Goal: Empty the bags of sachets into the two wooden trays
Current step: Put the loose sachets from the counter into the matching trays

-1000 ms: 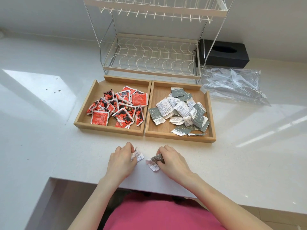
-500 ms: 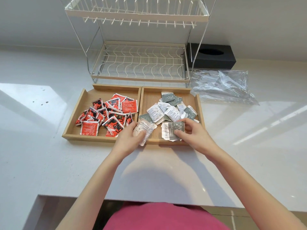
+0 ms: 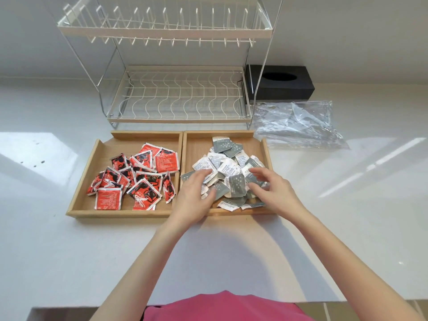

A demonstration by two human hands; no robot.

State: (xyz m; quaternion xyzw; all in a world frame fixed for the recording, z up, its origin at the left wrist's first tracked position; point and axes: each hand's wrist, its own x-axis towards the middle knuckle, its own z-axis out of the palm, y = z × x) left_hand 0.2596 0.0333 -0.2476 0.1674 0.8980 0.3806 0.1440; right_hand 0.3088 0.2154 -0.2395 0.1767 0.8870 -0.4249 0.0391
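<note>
Left hand: the left hand (image 3: 196,195) is over the near left part of the right tray (image 3: 266,149), fingers relaxed and spread, grasping nothing; the fingertips are at the pile.
Right hand: the right hand (image 3: 273,191) is just beside it, over the near right part of the same tray, also released, fingers slightly bent above the sachets.
Grey sachets: the grey and white sachets (image 3: 228,172) lie in a heap between and beyond both hands, inside the right tray; the hands seem placed on two sides to keep the heap together.
Red sachets: the red sachets (image 3: 136,179) fill the left tray (image 3: 92,158), left of the left hand.
Bags: the empty clear bags (image 3: 298,123) lie on the counter (image 3: 69,251), beyond the right hand, out of the way.
Progress: probably almost finished.
</note>
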